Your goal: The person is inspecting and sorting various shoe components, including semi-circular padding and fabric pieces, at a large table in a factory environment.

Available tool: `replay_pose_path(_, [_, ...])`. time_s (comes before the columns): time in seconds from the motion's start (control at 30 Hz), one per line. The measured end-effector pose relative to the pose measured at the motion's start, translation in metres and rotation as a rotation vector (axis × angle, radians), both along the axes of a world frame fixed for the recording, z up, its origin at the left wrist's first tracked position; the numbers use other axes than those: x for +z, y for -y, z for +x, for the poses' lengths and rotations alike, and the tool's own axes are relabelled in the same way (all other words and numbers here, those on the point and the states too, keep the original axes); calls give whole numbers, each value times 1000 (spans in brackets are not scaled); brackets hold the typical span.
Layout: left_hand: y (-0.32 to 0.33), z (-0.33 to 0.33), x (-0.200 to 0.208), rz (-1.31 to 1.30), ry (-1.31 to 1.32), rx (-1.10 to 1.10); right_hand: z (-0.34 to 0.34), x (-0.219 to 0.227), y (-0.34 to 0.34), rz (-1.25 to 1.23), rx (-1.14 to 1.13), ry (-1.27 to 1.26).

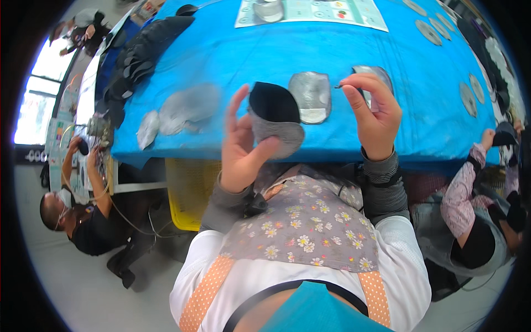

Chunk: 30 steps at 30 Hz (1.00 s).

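Note:
My left hand point(240, 149), slightly blurred, holds up a cupped fabric piece point(276, 119) by its lower edge. The piece is black on its upper part and striped grey below. To the right my right hand point(379, 113) pinches a tiny dark bit point(338, 86) between thumb and forefinger; its kind is too small to make out. Between the two hands a grey rounded piece point(310, 91) with a pale patch at its lower end lies on the table. A similar grey piece point(381, 77) sits behind my right fingers, partly hidden by them.
Blue sheeting point(221, 50) covers the table. Grey flat pieces point(188, 108) lie at left, near a long row of stacked dark pieces point(144, 58). A printed sheet point(315, 14) lies at the far side. Under the table edge stands a yellow crate point(191, 191). Co-workers sit left and right.

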State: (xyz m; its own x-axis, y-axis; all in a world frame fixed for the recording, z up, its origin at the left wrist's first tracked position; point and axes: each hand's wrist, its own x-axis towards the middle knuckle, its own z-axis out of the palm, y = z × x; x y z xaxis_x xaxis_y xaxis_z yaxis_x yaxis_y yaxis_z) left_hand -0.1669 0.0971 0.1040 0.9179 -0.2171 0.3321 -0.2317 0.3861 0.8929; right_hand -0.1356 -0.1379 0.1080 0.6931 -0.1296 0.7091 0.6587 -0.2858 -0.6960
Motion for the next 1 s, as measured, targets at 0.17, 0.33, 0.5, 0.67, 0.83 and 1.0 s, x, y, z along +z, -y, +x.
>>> replay_pose_path(0.17, [-8, 2, -19, 2, -58, 107, -40, -23, 69, 41, -183, -316])
replay_pose_path(0.33, [-13, 13, -42, 79, -30, 141, -109, -35, 135, -80, -470, -689])
replay_pose_path(0.5, [-8, 17, -49, 51, -3, -34, -162, -65, 176, -252, -575, -951])
replay_pose_path(0.67, [-1, 22, -50, 75, -9, -40, -178, -123, 202, -404, -640, -1153])
replay_pose_path(0.83, [0, 21, -49, 121, -11, -35, -179, -141, 214, -474, -803, -1221])
replay_pose_path(1.0, [2, 19, -47, 119, -27, -51, -169, -130, 216, -395, -821, -1185])
